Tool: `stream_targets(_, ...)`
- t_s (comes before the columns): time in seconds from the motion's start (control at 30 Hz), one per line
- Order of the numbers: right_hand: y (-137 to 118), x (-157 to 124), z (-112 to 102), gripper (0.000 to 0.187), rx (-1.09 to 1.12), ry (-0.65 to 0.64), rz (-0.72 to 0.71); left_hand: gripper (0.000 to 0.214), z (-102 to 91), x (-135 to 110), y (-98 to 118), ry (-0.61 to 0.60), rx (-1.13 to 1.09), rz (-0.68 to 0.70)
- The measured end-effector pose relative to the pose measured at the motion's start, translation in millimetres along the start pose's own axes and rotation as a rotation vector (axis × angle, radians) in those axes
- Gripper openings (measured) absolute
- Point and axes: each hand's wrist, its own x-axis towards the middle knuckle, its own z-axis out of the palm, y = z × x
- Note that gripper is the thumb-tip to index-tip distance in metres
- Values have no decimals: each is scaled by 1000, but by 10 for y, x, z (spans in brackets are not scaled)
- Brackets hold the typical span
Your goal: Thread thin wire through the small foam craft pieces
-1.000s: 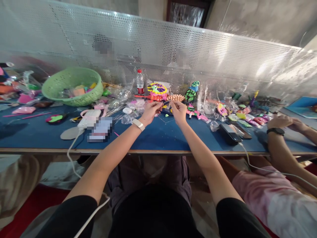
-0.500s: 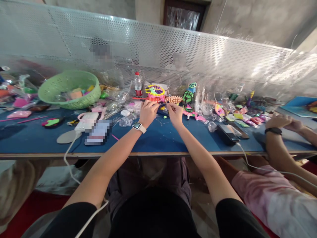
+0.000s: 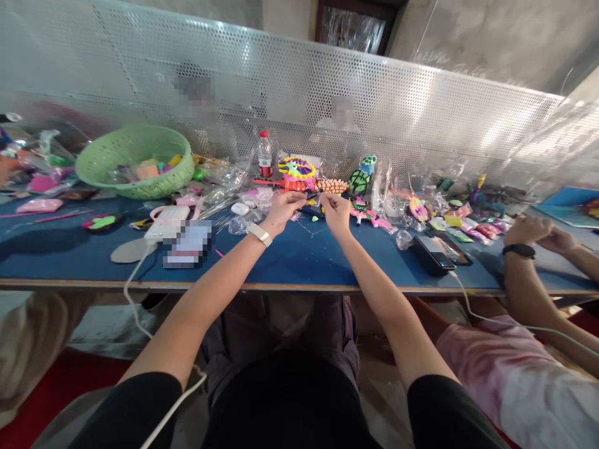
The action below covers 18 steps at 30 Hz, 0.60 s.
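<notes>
A small dark piece point(image 3: 312, 196) is held over the blue tabletop point(image 3: 299, 262), pinched at one end by the closed fingertips of the left hand point(image 3: 284, 209) and at the other by those of the right hand point(image 3: 337, 211). A pale watch point(image 3: 260, 235) is worn on the left wrist. Just beyond the hands, a yellow-rimmed purple figure point(image 3: 305, 166) and a tan spiky figure point(image 3: 333, 186) are seen, with a red-capped bottle point(image 3: 264, 156) placed near the perforated screen point(image 3: 281, 75)

Small dark piece point(image 3: 312, 196), partly hidden, between hands point(image 3: 283, 211)
</notes>
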Motion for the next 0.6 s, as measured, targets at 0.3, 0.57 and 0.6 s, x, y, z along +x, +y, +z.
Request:
stream_targets(0.3,-52,-20,-23,44,-38,8,9,12,43,-104,-37,62,906,632)
stream_targets(0.57,-43,-9,-34,53,-104,24,-20,32,28,-91,-77,10,1078,670)
stream_targets(0.6,-36,-8,-31,54,-94,24,-27,32,33,-90,-80,9,1079,661)
